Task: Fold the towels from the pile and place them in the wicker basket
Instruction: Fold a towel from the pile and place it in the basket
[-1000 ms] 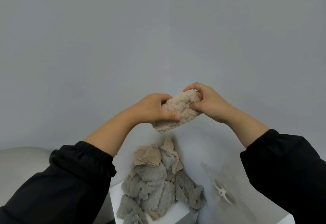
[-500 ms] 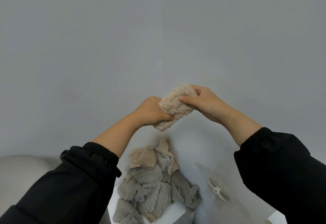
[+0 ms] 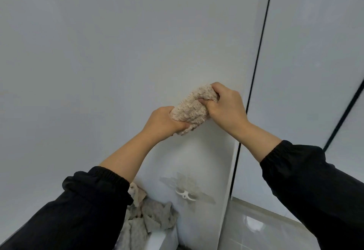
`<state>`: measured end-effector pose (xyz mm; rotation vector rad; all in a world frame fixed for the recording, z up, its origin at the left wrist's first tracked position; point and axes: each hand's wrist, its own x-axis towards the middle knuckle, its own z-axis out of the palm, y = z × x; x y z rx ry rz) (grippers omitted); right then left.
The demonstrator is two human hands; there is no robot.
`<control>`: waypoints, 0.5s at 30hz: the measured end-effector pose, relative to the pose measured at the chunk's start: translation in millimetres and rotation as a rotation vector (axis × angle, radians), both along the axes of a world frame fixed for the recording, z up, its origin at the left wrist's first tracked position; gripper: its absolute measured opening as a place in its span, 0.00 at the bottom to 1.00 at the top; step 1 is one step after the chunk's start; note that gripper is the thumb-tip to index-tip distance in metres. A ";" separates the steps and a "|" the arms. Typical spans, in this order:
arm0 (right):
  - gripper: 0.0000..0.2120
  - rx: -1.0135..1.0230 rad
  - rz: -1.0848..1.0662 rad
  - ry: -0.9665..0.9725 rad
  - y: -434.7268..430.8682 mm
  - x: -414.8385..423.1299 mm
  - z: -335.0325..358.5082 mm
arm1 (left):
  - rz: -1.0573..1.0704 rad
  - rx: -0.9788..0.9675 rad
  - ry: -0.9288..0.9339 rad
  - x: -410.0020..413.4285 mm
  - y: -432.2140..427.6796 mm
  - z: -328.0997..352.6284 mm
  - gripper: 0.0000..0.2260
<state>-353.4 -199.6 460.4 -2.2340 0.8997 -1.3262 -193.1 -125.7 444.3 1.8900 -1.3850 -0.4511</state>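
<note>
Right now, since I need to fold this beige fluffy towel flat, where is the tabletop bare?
The glossy white tabletop is bare between the grey-and-beige towel pile and its right edge. It is crowded at the pile, lower left.

Held towel (image 3: 190, 111) between left hand (image 3: 163, 124) and right hand (image 3: 226, 107); pile (image 3: 151, 216) seemingly below.

A white clip-like fitting (image 3: 185, 194) sits on the pale wall panel (image 3: 98, 52) toward 6 o'clock; glossy grey tiles (image 3: 256, 228) lie at 5 o'clock.
</note>
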 end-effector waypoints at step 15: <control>0.08 0.171 -0.537 -0.290 -87.1 -250.3 -28.4 | -0.350 -0.230 0.054 -253.0 -114.6 -24.9 0.09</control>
